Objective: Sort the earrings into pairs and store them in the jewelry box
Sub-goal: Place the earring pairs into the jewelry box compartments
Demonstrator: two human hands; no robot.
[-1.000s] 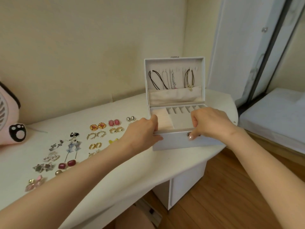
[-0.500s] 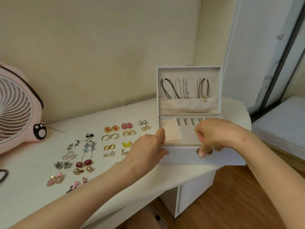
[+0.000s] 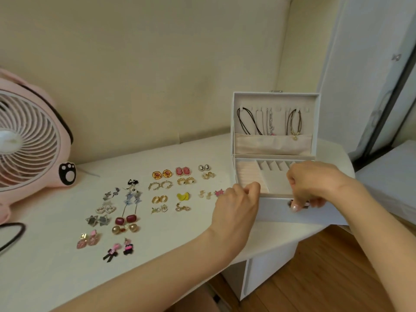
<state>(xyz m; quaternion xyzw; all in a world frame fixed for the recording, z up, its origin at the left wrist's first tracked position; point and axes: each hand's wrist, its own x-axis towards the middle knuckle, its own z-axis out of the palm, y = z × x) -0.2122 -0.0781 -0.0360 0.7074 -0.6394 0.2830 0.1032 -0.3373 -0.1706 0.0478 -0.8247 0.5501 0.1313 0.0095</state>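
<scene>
A white jewelry box (image 3: pixel 273 210) stands open at the right end of the white desk (image 3: pixel 56 273), necklaces hanging inside its raised lid (image 3: pixel 275 97). Left of it, several earrings (image 3: pixel 161 174) lie on the desk in pairs, gold, pink, silver and black ones. My left hand (image 3: pixel 236 207) grips the box's front left corner, fingers curled over the rim. My right hand (image 3: pixel 311 185) reaches over the front edge and pinches the small dark knob (image 3: pixel 290 203) on the box's front face. The beige tray inside is partly hidden by both hands.
A pink desk fan (image 3: pixel 27 140) with a paw print stands at the far left, a black cord (image 3: pixel 13 233) below it. The desk's right edge drops to a wooden floor (image 3: pixel 326 278). A white bed (image 3: pixel 389 176) and a door frame lie to the right.
The view has swung left, showing more of the fan and earrings. My right hand has slid from the box's top rim down to the knob on its front; my left hand stays at the corner.
</scene>
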